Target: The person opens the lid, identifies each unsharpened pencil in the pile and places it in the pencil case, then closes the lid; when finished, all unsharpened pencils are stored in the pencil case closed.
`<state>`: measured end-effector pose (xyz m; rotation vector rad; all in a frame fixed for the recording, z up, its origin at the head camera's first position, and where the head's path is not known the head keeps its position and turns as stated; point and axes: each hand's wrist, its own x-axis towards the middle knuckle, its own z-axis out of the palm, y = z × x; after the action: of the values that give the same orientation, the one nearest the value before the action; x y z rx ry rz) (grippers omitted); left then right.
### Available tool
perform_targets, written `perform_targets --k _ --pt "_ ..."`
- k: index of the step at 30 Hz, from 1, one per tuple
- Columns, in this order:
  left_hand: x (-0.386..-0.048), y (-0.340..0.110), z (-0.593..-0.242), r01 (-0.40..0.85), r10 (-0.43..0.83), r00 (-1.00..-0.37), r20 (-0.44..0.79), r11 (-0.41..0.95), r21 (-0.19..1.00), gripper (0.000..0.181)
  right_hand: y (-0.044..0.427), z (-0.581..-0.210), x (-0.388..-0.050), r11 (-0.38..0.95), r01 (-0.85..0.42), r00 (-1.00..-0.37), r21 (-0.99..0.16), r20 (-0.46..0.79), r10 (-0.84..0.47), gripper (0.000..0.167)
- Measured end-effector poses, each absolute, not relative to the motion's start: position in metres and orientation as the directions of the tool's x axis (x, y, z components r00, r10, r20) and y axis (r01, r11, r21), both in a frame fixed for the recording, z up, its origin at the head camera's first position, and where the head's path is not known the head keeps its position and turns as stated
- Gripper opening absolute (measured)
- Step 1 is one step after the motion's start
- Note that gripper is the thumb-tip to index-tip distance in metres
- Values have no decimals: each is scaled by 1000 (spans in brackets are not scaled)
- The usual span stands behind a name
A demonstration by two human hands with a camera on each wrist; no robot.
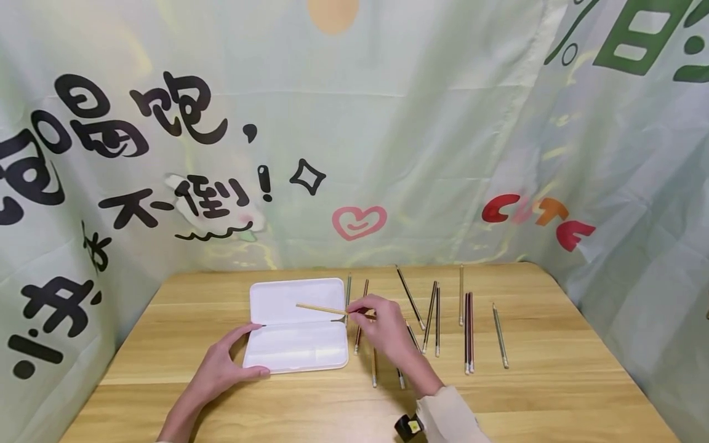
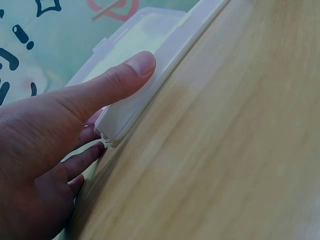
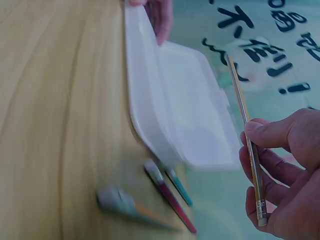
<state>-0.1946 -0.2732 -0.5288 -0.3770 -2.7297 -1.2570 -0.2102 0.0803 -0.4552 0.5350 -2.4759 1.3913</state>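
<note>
An open white case (image 1: 296, 349) lies on the table with its lid folded back. My left hand (image 1: 218, 368) grips its left end; in the left wrist view the thumb of the hand (image 2: 100, 95) presses the near side of the case (image 2: 120, 115), with the fingers around the corner. My right hand (image 1: 389, 329) holds a yellow pencil (image 1: 318, 307) over the right part of the case. In the right wrist view, thumb and fingers of the hand (image 3: 285, 160) pinch this pencil (image 3: 240, 95), its eraser end near the palm.
Several dark pencils (image 1: 431, 317) lie spread right of the case, with a reddish pair (image 1: 469, 332) and a grey-green one (image 1: 501, 335) farther right. A yellow pencil (image 1: 374, 368) lies below my right hand. A printed curtain (image 1: 421, 154) surrounds the wooden table (image 1: 554, 369).
</note>
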Motion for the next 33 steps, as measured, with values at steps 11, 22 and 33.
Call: perform_targets --k 11,22,33 --pt "-183 -275 -531 240 159 -971 180 651 720 89 15 -477 -210 472 -464 -882 -749 343 -322 12" --pt "-187 -276 -527 271 172 -962 210 660 701 89 -15 -489 -213 588 -463 -883 -664 290 -368 11" --pt "-193 -275 -526 271 196 -962 189 634 724 88 5 -477 -211 560 -445 -891 -698 286 -351 11"
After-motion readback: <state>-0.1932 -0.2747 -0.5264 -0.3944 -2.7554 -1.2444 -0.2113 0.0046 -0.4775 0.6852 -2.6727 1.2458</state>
